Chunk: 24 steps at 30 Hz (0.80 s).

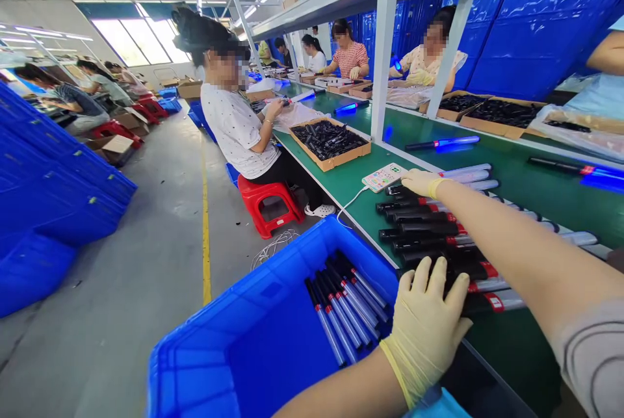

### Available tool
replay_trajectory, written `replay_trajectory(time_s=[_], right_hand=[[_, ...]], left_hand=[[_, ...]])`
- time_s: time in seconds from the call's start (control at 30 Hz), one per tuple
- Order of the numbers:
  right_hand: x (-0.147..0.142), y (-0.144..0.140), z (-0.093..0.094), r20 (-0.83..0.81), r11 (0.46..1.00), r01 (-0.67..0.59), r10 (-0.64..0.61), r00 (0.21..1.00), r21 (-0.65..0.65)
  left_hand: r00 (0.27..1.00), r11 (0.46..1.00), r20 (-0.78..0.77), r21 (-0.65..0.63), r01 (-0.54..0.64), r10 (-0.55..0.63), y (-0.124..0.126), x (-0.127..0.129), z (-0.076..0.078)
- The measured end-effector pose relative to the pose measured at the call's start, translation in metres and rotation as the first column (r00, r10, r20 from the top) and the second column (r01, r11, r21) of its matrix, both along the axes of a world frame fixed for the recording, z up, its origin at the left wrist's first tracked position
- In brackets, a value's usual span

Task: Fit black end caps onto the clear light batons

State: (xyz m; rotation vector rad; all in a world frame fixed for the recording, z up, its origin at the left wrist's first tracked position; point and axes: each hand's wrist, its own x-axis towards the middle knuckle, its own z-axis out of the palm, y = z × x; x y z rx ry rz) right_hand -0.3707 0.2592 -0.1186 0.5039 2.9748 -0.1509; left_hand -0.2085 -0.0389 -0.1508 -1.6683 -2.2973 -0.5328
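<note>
My left hand (428, 327), in a pale yellow glove, lies with fingers spread over the black handles of light sticks (424, 229) at the bench edge. My right hand (420, 182), gloved alike, reaches across to the far end of that pile. Its fingers stretch over the end sticks, close to a phone (383, 177) in a patterned case; its fingertips are partly hard to make out. Each stick has a black handle, a red band and a clear tube. Below, a blue bin (195, 333) holds several more such sticks (348, 304), lying side by side.
A cardboard tray (331, 161) of black parts sits on the green bench (375, 138) beyond the phone. Lit blue sticks (443, 143) lie on the bench behind a white post (385, 47). A seated co-worker (238, 125) occupies a red stool (266, 200); others work opposite.
</note>
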Motion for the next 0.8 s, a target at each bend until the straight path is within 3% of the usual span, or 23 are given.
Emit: replay_trajectory(time_s=[0.33,0.63,0.7,0.8], right_hand=[[0.029,-0.019,0.008,-0.007,0.989,-0.072,0.072,0.997,-0.13],[0.035,-0.073,0.008,-0.129,0.945,-0.24,0.216,0.968,-0.22],[0.034,-0.073,0.012,-0.147,0.953,-0.208,0.178,0.973,-0.221],[0.038,-0.046,0.023,-0.181,0.982,-0.015,-0.02,0.983,-0.19]], left_hand=[[0.997,0.998,-0.062,-0.038,0.044,-0.046,0.0,0.028,0.012],[0.994,0.999,-0.097,-0.028,-0.043,0.04,0.017,0.055,0.007],[0.997,0.999,-0.074,-0.023,-0.034,0.032,0.009,0.052,0.012],[0.997,0.995,0.007,0.067,0.074,-0.074,-0.012,0.027,0.02]])
